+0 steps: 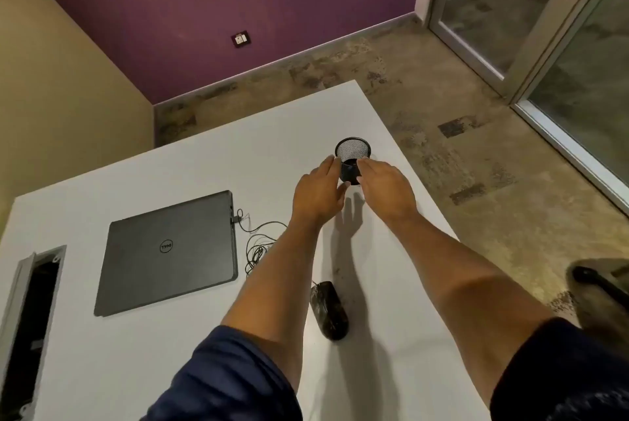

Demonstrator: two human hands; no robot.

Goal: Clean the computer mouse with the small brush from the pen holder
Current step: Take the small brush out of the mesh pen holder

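Both hands, left [318,192] and right [388,191], cup a black mesh pen holder [352,162] at upper centre of the white counter [211,148]; the computer mouse [329,310] lies lower centre, beside a closed laptop [168,252].

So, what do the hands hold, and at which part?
Both the left hand and right hand touch the black mesh pen holder at its sides; a firm grip cannot be told.
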